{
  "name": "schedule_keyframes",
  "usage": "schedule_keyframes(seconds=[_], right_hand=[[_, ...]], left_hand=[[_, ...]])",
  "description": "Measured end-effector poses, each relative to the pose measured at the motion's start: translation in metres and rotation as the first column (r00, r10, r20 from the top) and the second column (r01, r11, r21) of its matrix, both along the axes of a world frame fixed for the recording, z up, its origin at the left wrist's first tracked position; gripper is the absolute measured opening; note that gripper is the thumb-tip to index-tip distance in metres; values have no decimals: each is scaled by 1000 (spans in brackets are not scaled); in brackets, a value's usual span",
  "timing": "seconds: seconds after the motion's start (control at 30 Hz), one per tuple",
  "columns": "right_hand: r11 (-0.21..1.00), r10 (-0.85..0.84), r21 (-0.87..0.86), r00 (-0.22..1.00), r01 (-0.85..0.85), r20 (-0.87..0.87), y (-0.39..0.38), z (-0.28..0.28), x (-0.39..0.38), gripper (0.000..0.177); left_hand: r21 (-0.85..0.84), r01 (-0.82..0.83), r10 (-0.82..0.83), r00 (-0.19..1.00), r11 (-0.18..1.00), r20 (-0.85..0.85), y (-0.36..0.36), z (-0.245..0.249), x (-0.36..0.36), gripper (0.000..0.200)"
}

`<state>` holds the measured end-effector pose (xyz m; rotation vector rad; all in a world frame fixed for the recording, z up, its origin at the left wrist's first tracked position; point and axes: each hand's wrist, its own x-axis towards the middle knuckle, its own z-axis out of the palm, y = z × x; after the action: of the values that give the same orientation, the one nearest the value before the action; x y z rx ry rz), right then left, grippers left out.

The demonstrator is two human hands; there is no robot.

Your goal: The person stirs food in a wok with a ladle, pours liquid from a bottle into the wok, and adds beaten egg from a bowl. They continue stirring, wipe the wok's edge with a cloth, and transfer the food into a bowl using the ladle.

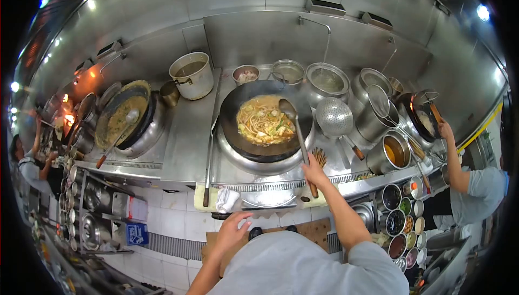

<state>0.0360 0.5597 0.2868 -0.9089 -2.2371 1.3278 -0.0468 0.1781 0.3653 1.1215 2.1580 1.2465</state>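
My right hand (pixel 314 171) is wrapped round the handle of a long ladle (pixel 298 133). The ladle's bowl rests over the right side of a black wok (pixel 230 111). Noodles with pale pieces and greens in brown broth (pixel 264 121) fill the wok's middle. Low in front of my body, my left hand (pixel 233 228) is held in the air with its fingers loosely stretched and nothing in it. Nearest to it on the counter's front edge lies a folded white cloth (pixel 227 200), beside a long-handled tool (pixel 209 168) leaning against the wok's left side.
A perforated strainer (pixel 334 116) and a bamboo brush (pixel 319 158) lie right of the wok. Behind stand a large pot (pixel 191 76) and several metal bowls. Seasoning containers (pixel 397 246) crowd the lower right. One co-worker (pixel 476 187) handles a wok at right; another person (pixel 32 168) stands far left near flames.
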Motion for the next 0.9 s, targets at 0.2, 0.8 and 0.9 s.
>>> schedule_keyframes(seconds=[0.2,0.8,0.9], right_hand=[[969,-62,-238,998,67,28,3,34,-37,64],[893,-161,-450,942,12,-295,149,89,21,58],[840,-317,-497,940,216,-128,217,68,-24,46]], left_hand=[[-13,42,-41,999,999,22,11,19,6,27],[15,-44,44,999,999,-9,48,3,10,18],[-38,-34,31,995,999,-95,52,7,14,10]])
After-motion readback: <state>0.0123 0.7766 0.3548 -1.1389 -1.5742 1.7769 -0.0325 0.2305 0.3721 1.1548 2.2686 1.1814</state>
